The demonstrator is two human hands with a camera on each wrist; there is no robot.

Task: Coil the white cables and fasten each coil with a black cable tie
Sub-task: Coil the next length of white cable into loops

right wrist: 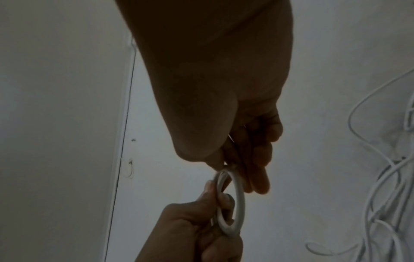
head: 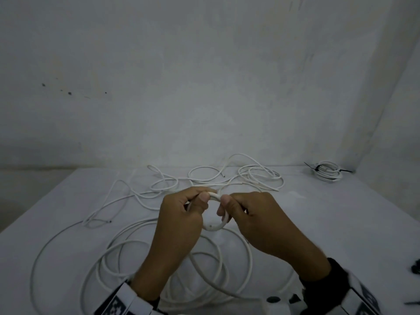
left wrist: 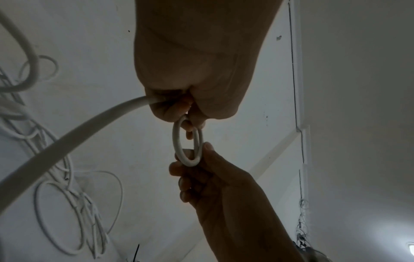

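both hands, left hand [head: 181,214] and right hand [head: 252,219], pinch the first small loop of thick white round cable [head: 213,226], finished tied coil [head: 327,171] at 2 o'clock on the bench, next probably feeding in more turns

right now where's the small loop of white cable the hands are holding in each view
Head: small cable loop just below centre, held between the left hand and right hand.
Left wrist: centre, slightly low, below the left hand's fingers.
Right wrist: lower centre.
Shared landmark: the loose white cables on the table, left in the left wrist view, right in the right wrist view.

Tied coil [head: 327,171] far right—loose cables [head: 227,176] behind hands.
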